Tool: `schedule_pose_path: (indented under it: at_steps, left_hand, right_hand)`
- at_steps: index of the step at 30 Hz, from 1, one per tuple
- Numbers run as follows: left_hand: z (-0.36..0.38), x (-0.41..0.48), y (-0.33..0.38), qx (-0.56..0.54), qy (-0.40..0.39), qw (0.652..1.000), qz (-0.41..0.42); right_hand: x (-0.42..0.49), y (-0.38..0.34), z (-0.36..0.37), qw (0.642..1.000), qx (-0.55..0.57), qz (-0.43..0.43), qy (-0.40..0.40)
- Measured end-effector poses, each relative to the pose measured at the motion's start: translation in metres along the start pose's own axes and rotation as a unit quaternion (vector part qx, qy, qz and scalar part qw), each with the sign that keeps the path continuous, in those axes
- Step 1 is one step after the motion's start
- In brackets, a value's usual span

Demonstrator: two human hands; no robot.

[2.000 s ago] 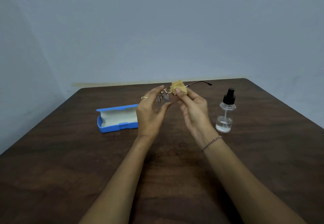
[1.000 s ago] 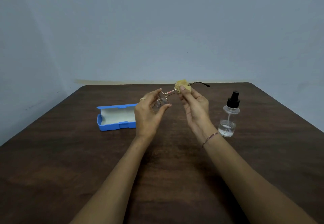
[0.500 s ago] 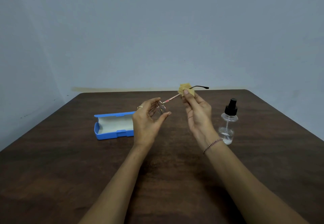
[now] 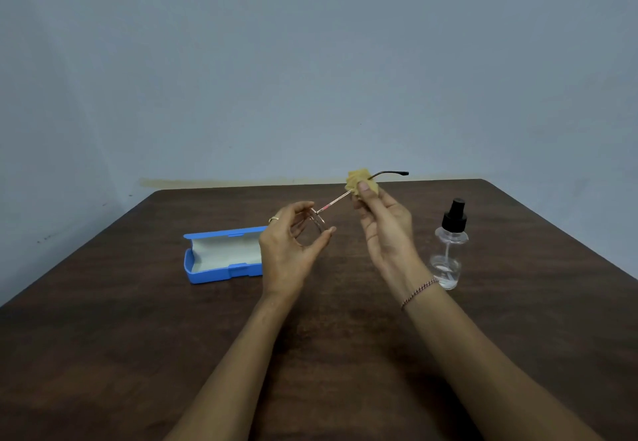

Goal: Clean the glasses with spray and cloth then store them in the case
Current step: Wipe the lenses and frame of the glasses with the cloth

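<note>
Now glasses (image 4: 333, 203) w/ temple diagonal, tip up-right thru cloth (image 4: 355, 180).

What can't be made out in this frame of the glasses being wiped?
Head view:
- Lenses of the thin metal-framed glasses: largely behind the left hand's fingers; clean or smeared, too small to tell.
- Second temple arm: not visible.
- Right end of the open blue plastic case: hidden by the left hand.
- Temple section inside the crumpled yellow cloth, which the right hand pinches.
- Liquid level in the clear spray bottle with black pump: faint.
</note>
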State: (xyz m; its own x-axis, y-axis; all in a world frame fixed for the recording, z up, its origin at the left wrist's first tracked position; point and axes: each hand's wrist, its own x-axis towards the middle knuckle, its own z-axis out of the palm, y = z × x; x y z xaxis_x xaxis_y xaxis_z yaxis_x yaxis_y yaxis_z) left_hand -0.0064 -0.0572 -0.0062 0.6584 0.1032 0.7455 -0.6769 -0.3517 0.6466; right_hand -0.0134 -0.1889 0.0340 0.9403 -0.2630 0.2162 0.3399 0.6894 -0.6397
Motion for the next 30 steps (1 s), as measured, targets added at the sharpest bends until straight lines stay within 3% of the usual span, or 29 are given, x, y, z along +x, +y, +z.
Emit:
schedule_pose_path:
  at_steps: [11, 16, 25, 30]
  left_hand:
    - [-0.003, 0.003, -0.004, -0.002, 0.011, 1.000, -0.011]
    - [-0.003, 0.003, -0.004, 0.016, -0.003, 1.000, -0.001]
    - [-0.003, 0.004, -0.005, 0.003, 0.011, 1.000, -0.003]
    - [-0.002, 0.004, -0.007, 0.045, 0.002, 0.998, 0.040]
  right_hand:
    - [0.012, -0.022, -0.008, 0.996, 0.057, -0.041, 0.048]
    - [0.004, -0.009, -0.001, 0.999, 0.032, -0.010, 0.014]
    - [0.009, -0.024, -0.006, 0.992, 0.099, -0.046, 0.070]
    - [0.001, 0.000, 0.001, 0.999, 0.036, -0.007, 0.032]
